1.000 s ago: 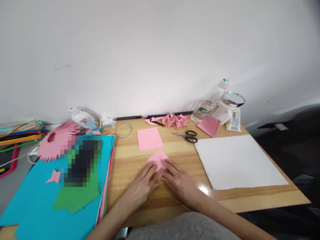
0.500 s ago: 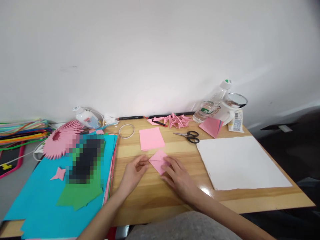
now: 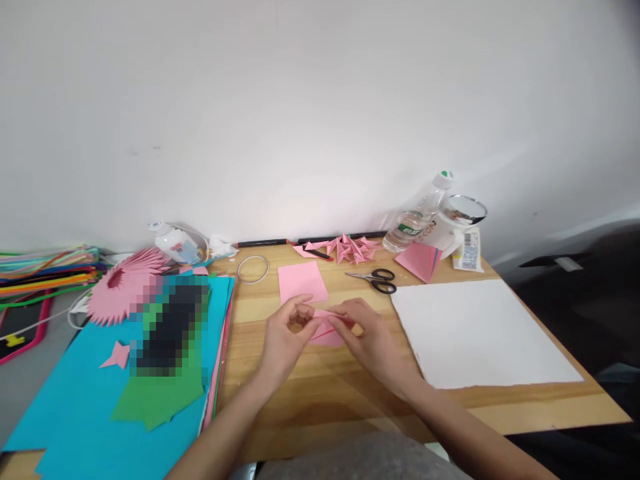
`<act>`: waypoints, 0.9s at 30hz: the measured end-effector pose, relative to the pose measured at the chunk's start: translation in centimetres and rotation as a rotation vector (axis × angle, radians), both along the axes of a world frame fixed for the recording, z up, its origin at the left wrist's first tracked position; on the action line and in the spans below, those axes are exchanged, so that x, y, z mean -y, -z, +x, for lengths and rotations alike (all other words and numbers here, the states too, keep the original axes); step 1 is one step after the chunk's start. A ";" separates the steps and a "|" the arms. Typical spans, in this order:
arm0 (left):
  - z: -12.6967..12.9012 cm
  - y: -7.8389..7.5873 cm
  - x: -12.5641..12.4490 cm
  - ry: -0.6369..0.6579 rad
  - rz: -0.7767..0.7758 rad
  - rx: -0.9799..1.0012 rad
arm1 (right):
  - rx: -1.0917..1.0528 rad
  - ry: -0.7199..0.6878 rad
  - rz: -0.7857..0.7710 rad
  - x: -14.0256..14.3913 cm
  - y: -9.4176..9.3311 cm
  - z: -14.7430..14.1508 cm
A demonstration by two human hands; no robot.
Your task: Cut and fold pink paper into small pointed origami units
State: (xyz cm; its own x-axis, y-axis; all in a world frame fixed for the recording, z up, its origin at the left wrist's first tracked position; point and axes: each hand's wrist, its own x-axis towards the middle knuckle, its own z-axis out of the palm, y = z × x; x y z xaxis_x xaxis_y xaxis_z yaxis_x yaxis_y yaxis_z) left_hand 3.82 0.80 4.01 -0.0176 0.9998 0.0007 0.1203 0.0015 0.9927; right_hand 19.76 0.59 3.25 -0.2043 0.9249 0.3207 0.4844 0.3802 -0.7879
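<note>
We hold the folded pink paper (image 3: 327, 327) between both hands, lifted just off the desk (image 3: 310, 393) and directly nearer us than the flat pink square (image 3: 301, 281). Our left hand (image 3: 286, 337) has its grip pinched on the paper's left end, our right hand (image 3: 367, 337) its grip pinched on the right end, so the piece lies between the two. Its long axis runs left to right, with the fold edge along that line. Both hands are about equally near; neither has to reach. The scissors (image 3: 375, 280) lie to the right of the pink square, well apart from our fingers.
</note>
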 end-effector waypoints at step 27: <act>0.8 -4.8 0.9 -0.200 0.324 -0.269 | -0.397 0.108 -0.022 0.5 -4.5 -3.5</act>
